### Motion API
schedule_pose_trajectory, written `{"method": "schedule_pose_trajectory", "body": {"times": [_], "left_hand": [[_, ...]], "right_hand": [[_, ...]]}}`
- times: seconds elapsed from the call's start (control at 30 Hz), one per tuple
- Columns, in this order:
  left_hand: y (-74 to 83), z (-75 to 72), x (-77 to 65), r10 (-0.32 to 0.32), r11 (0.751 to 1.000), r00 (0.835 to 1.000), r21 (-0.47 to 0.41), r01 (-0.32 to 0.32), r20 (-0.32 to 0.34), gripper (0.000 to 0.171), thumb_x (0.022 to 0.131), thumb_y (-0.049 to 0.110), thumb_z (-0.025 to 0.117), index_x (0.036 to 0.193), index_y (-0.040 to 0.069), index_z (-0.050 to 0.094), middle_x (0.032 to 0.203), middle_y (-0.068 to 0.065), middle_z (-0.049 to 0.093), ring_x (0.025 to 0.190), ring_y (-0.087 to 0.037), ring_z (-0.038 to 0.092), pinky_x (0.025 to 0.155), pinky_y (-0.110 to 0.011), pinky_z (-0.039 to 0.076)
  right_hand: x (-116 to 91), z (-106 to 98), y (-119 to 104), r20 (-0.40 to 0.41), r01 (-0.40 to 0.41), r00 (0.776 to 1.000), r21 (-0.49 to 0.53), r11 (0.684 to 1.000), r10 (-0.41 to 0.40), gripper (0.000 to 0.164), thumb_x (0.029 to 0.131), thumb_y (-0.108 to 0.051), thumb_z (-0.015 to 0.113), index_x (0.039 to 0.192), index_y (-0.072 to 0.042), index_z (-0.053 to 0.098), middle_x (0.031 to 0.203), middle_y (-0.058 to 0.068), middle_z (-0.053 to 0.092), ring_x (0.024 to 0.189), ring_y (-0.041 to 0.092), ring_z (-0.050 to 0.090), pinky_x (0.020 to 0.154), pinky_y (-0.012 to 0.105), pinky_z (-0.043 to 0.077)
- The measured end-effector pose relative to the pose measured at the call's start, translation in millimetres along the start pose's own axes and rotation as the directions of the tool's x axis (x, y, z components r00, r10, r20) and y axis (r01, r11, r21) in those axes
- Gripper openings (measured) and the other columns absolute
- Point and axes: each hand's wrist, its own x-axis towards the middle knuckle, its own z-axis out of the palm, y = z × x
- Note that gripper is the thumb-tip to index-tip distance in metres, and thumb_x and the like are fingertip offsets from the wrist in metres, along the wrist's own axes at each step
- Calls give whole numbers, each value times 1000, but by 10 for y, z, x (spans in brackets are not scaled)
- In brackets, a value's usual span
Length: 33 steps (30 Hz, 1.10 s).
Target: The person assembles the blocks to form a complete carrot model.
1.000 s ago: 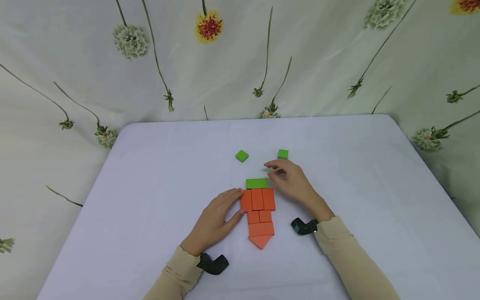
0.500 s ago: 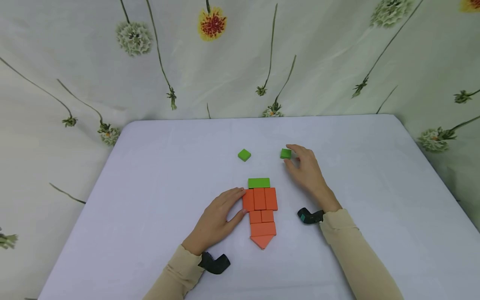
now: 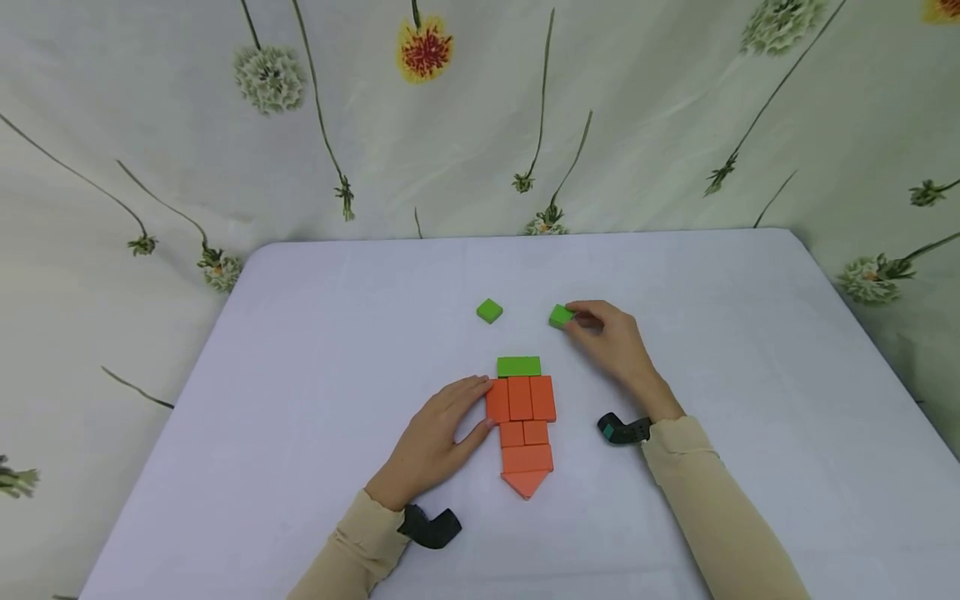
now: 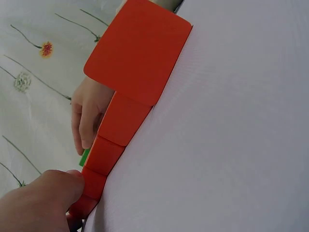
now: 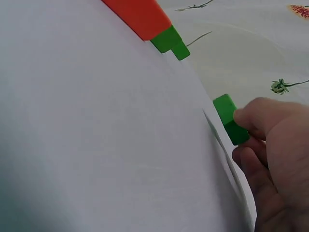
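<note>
In the head view, orange blocks (image 3: 527, 457) lie flat in a pointed column, with a green rectangular block (image 3: 518, 367) against the far end. My left hand (image 3: 431, 442) rests at the column's left side; its index fingertip and thumb touch the leftmost upright orange block (image 3: 497, 402). The left wrist view shows that thumb (image 4: 53, 191) against the orange side faces. Farther back, my right hand (image 3: 611, 346) pinches a small green block (image 3: 559, 316) between thumb and fingers. The right wrist view shows this green block (image 5: 231, 119) close up; whether it is off the table cannot be told.
Another small green block (image 3: 490, 311) lies turned cornerwise beyond the column, left of the pinched one. White cloth covers the table (image 3: 300, 333). A flower-printed curtain (image 3: 630, 117) hangs behind its far edge. Black wrist cameras (image 3: 430, 528) sit at both wrists.
My right hand has reached away and right to the small green block, taken hold of it, and turned it slightly toward the left. The left hand stays at the orange blocks.
</note>
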Motion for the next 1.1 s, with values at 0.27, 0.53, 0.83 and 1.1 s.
{"method": "schedule_pose_trajectory", "body": {"times": [0.27,0.53,0.83,1.1], "left_hand": [[-15,12,-9,-4,1000,1000,4,4,5,55,101,33,67,151,12,53,152,-5,55,145,-23,48,119,-44,42],[-25,10,-14,2,1000,1000,5,-2,4,56,102,34,66,151,13,52,153,-4,55,145,-22,47,119,-43,42],[-29,0,-10,23,1000,999,1,-23,-27,55,100,31,69,150,11,54,151,-6,57,143,-23,50,117,-45,44],[-31,-6,-17,18,1000,1000,3,-18,-20,56,99,31,70,149,10,55,151,-7,57,142,-24,50,117,-46,45]], "right_hand": [[-60,8,-10,149,-34,989,98,995,19,31,92,-21,79,123,-18,73,119,1,72,104,17,71,96,38,57],[-117,15,-37,255,92,962,49,995,-101,32,90,-20,82,121,-15,74,111,-1,73,96,14,67,90,31,58],[-90,27,-50,273,160,949,18,987,-159,34,88,-19,83,120,-12,74,106,0,71,92,15,63,84,28,57],[11,89,-245,245,176,954,2,984,-171,34,94,-20,77,126,-10,71,116,4,72,101,19,64,90,35,58]]}}
